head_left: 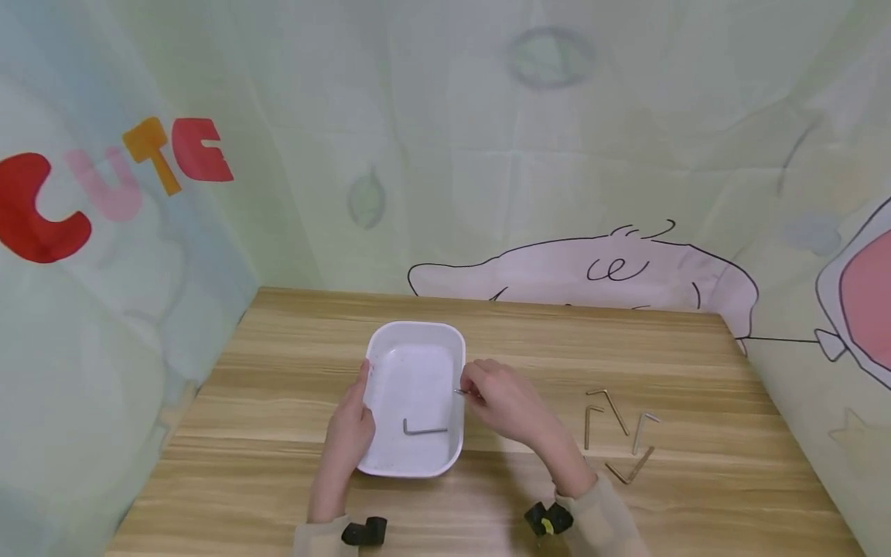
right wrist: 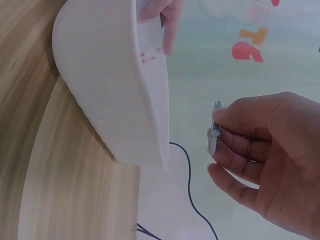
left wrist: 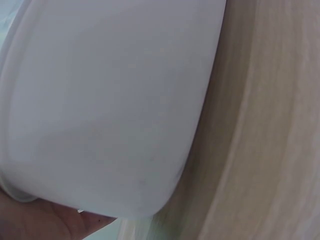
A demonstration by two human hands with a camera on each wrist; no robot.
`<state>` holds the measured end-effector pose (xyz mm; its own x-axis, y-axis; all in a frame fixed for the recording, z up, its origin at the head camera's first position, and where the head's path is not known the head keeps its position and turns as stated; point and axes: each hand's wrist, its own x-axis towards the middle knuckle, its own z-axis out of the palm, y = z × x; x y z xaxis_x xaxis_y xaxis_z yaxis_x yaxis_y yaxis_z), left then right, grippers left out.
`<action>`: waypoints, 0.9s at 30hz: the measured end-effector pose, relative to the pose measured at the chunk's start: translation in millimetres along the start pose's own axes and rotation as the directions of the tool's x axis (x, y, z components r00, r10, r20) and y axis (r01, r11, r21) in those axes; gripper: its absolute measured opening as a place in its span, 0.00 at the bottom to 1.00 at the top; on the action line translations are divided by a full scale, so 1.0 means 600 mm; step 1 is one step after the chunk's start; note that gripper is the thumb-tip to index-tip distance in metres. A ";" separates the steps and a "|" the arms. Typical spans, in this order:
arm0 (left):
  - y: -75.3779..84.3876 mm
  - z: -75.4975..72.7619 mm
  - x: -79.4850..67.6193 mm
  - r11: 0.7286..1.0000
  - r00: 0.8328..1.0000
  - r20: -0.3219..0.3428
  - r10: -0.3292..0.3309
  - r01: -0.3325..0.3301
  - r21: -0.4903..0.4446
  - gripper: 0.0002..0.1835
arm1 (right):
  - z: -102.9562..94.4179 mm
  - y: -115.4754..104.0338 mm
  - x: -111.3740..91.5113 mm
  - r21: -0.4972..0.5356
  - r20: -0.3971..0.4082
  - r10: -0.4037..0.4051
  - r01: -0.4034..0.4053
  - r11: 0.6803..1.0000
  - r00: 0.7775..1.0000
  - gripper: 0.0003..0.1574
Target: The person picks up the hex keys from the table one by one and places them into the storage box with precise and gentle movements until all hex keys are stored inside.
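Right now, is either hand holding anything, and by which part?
The left hand holds the white tray by its left rim. The right hand pinches a small metal piece, probably a hex key; which part is pinched cannot be told.

In the right wrist view, part of the metal piece [right wrist: 213, 144] is hidden by the right hand [right wrist: 280, 165], and its full shape cannot be told; the hand is cut off at four o'clock, the white tray [right wrist: 100, 75] at eleven, the left hand [right wrist: 171, 22] at twelve. In the left wrist view, the left hand is cropped at eight, the white tray at eleven. In the head view, the sleeves [head_left: 602, 518] are cut at five and seven; a leaf print [head_left: 550, 59] toward one is blurred.
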<state>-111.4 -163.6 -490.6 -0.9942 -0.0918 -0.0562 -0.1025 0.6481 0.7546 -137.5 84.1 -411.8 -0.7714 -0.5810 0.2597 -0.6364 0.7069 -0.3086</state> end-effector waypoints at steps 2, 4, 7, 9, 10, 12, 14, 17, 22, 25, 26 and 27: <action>0.001 -0.001 -0.001 1.000 1.000 0.001 -0.002 0.002 0.005 0.35 | 0.000 0.000 0.004 -0.013 0.004 -0.015 0.015 1.000 1.000 0.05; 0.001 -0.001 -0.001 1.000 1.000 -0.004 0.000 0.000 0.010 0.35 | 0.001 0.000 0.009 -0.024 0.016 -0.031 0.031 0.999 0.999 0.05; 0.001 0.000 -0.001 1.000 1.000 -0.006 0.007 -0.007 0.018 0.35 | 0.003 -0.001 0.015 -0.034 0.039 -0.047 0.049 0.998 0.998 0.05; 0.001 0.000 -0.001 1.000 1.000 -0.012 0.014 -0.014 0.021 0.35 | 0.005 -0.002 0.019 -0.035 0.049 -0.058 0.060 0.998 0.997 0.06; 0.001 0.000 -0.001 1.000 1.000 -0.013 0.016 -0.016 0.023 0.35 | 0.006 -0.003 0.021 -0.035 0.051 -0.063 0.065 0.997 0.997 0.06; 0.002 0.001 -0.001 1.000 1.000 -0.016 0.018 -0.018 0.021 0.35 | 0.007 -0.004 0.024 -0.037 0.054 -0.071 0.073 0.997 0.996 0.07; 0.003 0.001 -0.001 1.000 1.000 -0.017 0.015 -0.014 0.020 0.35 | 0.008 -0.006 0.029 -0.034 0.060 -0.077 0.079 0.996 0.995 0.06; 0.004 0.000 -0.001 1.000 1.000 -0.011 0.009 -0.009 0.009 0.35 | 0.009 -0.008 0.035 -0.037 0.079 -0.090 0.093 0.995 0.993 0.06; 0.006 0.000 -0.002 1.000 1.000 -0.007 0.008 -0.008 0.002 0.35 | 0.014 -0.013 0.045 -0.033 0.142 -0.101 0.106 0.994 0.985 0.04; 0.005 -0.001 -0.003 1.000 1.000 -0.008 0.004 -0.004 0.008 0.35 | 0.020 -0.015 0.052 -0.024 0.188 -0.088 0.095 0.995 0.978 0.03; 0.006 -0.001 -0.003 1.000 1.000 -0.009 0.004 -0.004 0.009 0.35 | 0.023 -0.015 0.054 -0.022 0.196 -0.086 0.092 0.995 0.977 0.03; 0.005 -0.002 -0.003 1.000 1.000 -0.010 0.004 -0.004 0.011 0.35 | 0.025 -0.016 0.056 -0.021 0.202 -0.087 0.093 0.995 0.976 0.03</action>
<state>-109.8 -162.1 -487.3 -0.9942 -0.0966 -0.0467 -0.0989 0.6565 0.7478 -157.4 52.1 -413.9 -0.6979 -0.7098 0.0957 -0.7053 0.6580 -0.2636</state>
